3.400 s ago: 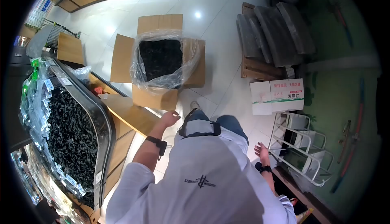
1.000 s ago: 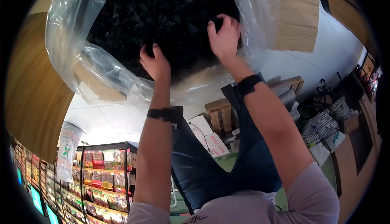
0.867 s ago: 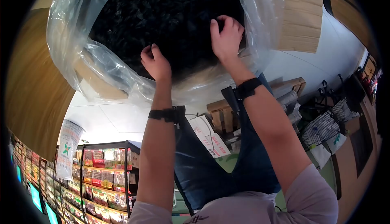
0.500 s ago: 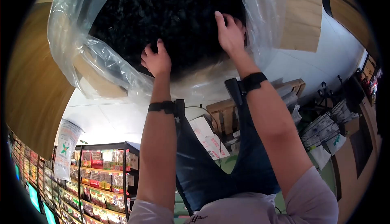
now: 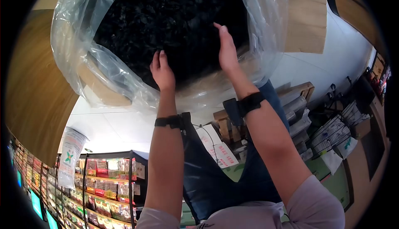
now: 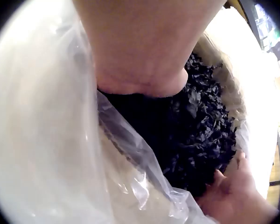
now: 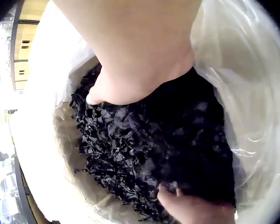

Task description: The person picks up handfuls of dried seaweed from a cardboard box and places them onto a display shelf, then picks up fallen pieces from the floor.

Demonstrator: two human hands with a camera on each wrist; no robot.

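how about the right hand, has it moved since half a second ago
Yes: in the head view the right hand has shifted left and down, farther from the cardboard flap on the right.

Black flakes, loose, crinkly and kinda shiny, piled in a wide-open clear bag inside a cardboard box. Left hand and right hand are down at the flakes.
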